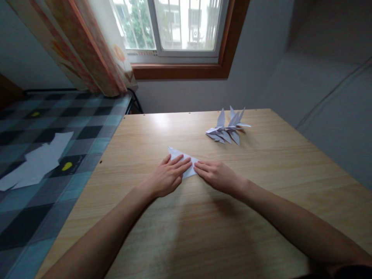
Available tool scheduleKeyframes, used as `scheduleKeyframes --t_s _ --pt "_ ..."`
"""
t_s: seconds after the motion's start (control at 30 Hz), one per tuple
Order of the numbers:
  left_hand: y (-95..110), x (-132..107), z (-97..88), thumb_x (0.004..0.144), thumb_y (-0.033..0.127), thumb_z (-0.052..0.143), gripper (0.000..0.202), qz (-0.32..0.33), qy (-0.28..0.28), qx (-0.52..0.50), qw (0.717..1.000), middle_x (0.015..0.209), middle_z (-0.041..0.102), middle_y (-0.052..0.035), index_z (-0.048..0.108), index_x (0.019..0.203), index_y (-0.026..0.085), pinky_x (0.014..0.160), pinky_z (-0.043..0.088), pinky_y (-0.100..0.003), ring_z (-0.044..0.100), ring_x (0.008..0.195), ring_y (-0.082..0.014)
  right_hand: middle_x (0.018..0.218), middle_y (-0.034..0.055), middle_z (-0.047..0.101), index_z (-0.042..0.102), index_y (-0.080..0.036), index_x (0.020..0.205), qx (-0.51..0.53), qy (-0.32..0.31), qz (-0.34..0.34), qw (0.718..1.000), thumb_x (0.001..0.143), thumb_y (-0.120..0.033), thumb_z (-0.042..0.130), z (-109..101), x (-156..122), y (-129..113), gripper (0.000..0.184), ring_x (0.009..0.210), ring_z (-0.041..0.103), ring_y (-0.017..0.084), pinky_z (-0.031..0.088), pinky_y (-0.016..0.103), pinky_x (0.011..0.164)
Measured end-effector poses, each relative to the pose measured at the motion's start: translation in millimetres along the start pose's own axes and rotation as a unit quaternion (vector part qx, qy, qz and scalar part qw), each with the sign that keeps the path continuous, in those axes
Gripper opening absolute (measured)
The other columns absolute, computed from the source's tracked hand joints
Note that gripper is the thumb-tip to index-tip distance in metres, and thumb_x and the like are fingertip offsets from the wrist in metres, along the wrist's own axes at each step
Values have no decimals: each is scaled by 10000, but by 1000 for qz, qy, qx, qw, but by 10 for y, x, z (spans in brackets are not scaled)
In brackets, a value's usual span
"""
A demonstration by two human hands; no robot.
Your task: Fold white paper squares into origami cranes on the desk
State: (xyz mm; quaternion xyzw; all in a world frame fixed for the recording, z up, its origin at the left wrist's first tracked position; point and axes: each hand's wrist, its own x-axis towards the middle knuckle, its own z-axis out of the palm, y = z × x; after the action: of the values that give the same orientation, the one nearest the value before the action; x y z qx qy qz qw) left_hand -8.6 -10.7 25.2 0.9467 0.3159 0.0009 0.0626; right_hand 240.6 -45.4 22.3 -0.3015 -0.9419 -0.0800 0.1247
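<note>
A folded white paper piece (178, 155) lies flat on the wooden table (261, 178), pointed toward the far left. My left hand (167, 177) rests on it with fingers stretched flat, pressing it down. My right hand (215, 175) lies beside it on the right, fingers extended flat, fingertips touching the paper's right end. The two hands' fingertips almost meet over the paper. Part of the paper is hidden under my left fingers.
A pile of folded white paper shapes (227, 128) sits farther back on the table, to the right. Left of the table is a bed with a checked cover (58, 128) and loose white sheets (35, 161). A window (171, 27) and curtain (95, 50) are behind.
</note>
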Motion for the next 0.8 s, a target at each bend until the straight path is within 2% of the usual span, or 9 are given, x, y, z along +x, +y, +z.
scheduleKeyframes --t_s 0.17,0.33,0.43,0.53,0.6,0.7,0.73,0.8 --pt "15 -13 -20 991 529 367 584 -1 8 -10 1000 1563 396 -71 385 1506 255 1202 164 -520 290 1484 -284 1114 186 710 674 -78 1060 -12 -71 59 996 918 -49 517 -168 -86 -46 214 1022 687 250 556 336 864" --pt "6 -29 -2 967 565 411 611 6 27 -28 999 1548 419 -92 400 1497 261 1194 169 -558 312 1472 -308 832 137 708 672 -109 848 -48 -88 65 993 873 -19 534 -179 -90 3 167 736 652 217 493 305 655" --pt "0 -37 -1 947 581 447 619 13 50 -36 998 1535 443 -100 435 1476 260 1188 196 -558 345 1455 -313 752 98 684 658 -139 784 -29 -32 55 998 897 -47 519 -116 -94 68 202 682 613 191 458 294 642" --pt "-7 -43 1 917 559 524 571 31 88 -39 995 1453 548 -95 528 1401 257 1173 242 -538 440 1392 -313 763 77 687 665 -168 808 45 106 88 989 919 -105 513 -44 -106 120 199 727 615 189 475 303 696" --pt "4 -48 -3 934 452 533 407 52 138 -39 988 1298 672 -85 635 1272 250 1121 334 -485 582 1246 -279 798 62 694 671 -189 867 118 222 141 958 913 -119 507 -9 -102 138 184 768 630 189 499 315 738" --pt "100 -56 -55 928 303 530 248 70 253 -67 963 1020 769 -72 720 1068 226 910 483 -364 700 926 -200 897 49 693 648 -221 1013 240 349 236 875 920 -202 539 21 -68 139 144 823 649 186 531 332 770" --pt "161 -58 -90 918 288 546 230 59 293 -91 950 962 773 -71 726 1043 217 840 502 -336 702 858 -187 973 61 686 618 -228 1104 285 375 259 843 918 -272 571 28 -51 129 197 855 651 191 541 341 776" --pt "320 -53 -184 912 265 554 211 26 371 -167 913 870 772 -61 737 994 201 732 516 -289 697 768 -167 1145 105 643 519 -233 1272 387 397 275 785 877 -454 637 39 -10 84 468 937 647 210 557 363 793"
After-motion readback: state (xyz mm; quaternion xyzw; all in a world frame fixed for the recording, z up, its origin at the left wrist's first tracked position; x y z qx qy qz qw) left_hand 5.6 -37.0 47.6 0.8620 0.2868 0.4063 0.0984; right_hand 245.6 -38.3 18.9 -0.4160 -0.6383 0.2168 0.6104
